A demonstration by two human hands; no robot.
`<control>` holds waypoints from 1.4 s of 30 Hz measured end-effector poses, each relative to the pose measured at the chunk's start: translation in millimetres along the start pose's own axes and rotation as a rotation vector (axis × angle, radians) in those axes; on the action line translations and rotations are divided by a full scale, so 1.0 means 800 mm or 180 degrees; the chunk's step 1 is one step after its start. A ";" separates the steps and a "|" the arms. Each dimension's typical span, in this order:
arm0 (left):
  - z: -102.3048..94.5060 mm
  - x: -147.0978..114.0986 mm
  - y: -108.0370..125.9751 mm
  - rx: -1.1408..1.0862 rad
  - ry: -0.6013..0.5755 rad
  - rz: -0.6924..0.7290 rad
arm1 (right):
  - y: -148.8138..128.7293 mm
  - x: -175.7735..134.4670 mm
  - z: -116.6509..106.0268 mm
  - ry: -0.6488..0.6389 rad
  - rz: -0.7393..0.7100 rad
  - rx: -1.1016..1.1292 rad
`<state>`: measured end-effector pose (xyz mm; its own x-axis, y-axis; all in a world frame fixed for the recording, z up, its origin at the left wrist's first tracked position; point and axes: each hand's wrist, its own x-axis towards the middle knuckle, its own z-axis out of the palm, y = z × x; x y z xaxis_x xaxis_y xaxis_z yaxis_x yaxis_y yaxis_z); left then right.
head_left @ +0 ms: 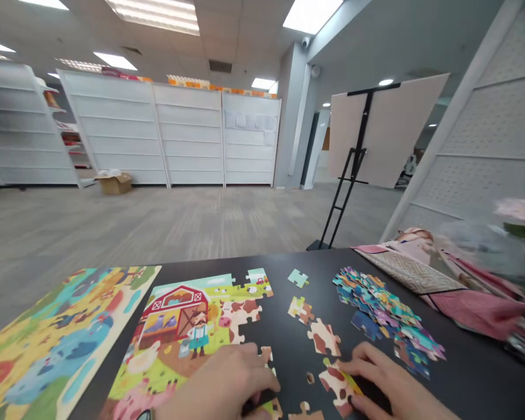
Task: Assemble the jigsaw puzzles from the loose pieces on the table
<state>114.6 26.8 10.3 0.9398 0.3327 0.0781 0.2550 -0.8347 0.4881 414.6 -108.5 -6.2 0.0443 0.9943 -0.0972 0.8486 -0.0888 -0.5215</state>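
A partly joined farm jigsaw puzzle lies on the dark table, showing a red barn, a farmer and a cow. My left hand rests over its lower right part, fingers bent and the thumb apart from the index finger. The thumb is by a green and brown piece at the puzzle's edge. My right hand pinches a white and brown puzzle piece with some yellow on it, flat at table level. Beyond it lie a cow-patterned piece, a tan and green piece and a pale green piece.
A heap of loose puzzle pieces lies to the right. Behind it is a pink bag, near a pink flower. At the left is a colourful illustrated board. An easel stands past the table.
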 end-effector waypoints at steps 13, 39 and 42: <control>-0.043 -0.027 -0.065 0.0331 0.1107 -0.0438 | -0.020 0.066 -0.022 0.0302 -0.0197 -0.0217; -0.031 -0.019 -0.072 -0.1996 0.1384 -0.0872 | -0.151 0.158 0.066 -0.0402 -0.1298 0.1977; -0.045 -0.028 -0.081 -0.2019 0.1258 -0.0955 | -0.144 0.154 0.072 -0.0166 -0.1353 0.1487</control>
<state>68.9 88.9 8.1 0.6715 0.7329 0.1091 0.1944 -0.3163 0.9285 291.8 20.9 -6.9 -0.2817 0.9453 0.1647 0.4664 0.2849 -0.8374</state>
